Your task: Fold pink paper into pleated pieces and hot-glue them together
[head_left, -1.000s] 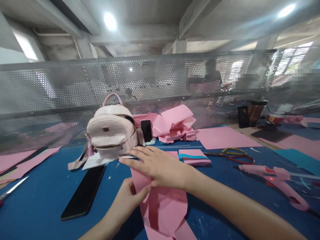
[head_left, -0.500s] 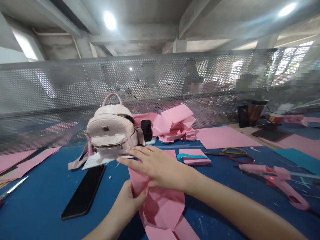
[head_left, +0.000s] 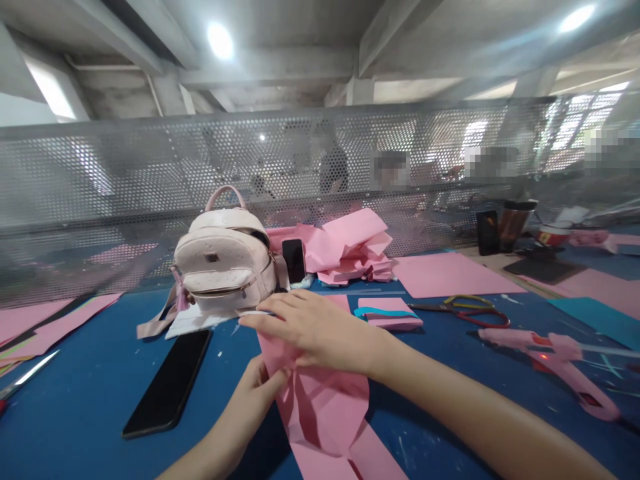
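A folded pink paper piece [head_left: 330, 407] with long flaps stretches toward me over the blue table. My left hand [head_left: 260, 390] pinches its left edge, the thumb on top and the other fingers hidden beneath. Across the upper part of the paper lies my right hand [head_left: 320, 330], palm down, its fingers stretched to the left; its thumb is largely hidden near the left thumb. Just beyond the right wrist sits a small folded pink packet [head_left: 393, 315] with a blue strip around it.
A pale backpack [head_left: 225, 260] and a crumpled pink paper pile [head_left: 355, 247] stand at the back. On the left lie a black phone [head_left: 167, 383] and a blade [head_left: 35, 373]. Scissors [head_left: 470, 310] and a pink glue gun [head_left: 555, 363] with a lit red light lie right.
My right hand has shifted slightly to the right, and my left hand slightly left. The paper's lower flaps have spread a little. Behind the mesh, a person's position differs.
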{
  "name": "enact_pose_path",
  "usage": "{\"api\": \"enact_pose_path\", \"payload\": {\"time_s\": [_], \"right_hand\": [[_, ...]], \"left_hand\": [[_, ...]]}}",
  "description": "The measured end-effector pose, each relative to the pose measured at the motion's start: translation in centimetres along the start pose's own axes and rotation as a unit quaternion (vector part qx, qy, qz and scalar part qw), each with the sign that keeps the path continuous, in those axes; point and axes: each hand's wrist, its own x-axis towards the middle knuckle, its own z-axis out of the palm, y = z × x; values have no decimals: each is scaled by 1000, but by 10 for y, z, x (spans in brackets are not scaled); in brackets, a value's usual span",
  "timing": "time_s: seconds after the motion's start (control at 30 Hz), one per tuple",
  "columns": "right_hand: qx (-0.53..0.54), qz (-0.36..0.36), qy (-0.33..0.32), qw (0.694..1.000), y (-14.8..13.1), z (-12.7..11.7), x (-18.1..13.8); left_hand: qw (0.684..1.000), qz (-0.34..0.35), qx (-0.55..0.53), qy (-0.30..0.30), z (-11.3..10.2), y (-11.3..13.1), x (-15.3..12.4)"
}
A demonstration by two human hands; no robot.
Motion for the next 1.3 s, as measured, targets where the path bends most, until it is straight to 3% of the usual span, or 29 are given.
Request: {"api": "enact_pose_path", "payload": {"time_s": [0.33, 0.47, 0.63, 0.93, 1.07, 1.3], "right_hand": [[-76, -63, 35, 995, 5, 15, -13], [-100, -107, 95, 985, 0, 35, -33], [-65, -85, 142, 984, -10, 54, -50], [-38, -90, 139, 985, -11, 58, -56], [-31, -76, 119, 990, -11, 61, -58], [-30, -95, 84, 991, -16, 69, -54]], "left_hand": [[999, -1, -21, -32, -4, -10, 4], [998, 14, -45, -36, -5, -17, 6], [994, 23, -76, -80, 0, -17, 4], [986, -29, -88, -138, 3, -25, -2], [984, -5, -56, -172, 4, -27, -3], [986, 8, -9, -166, 2, -27, -7]]}}
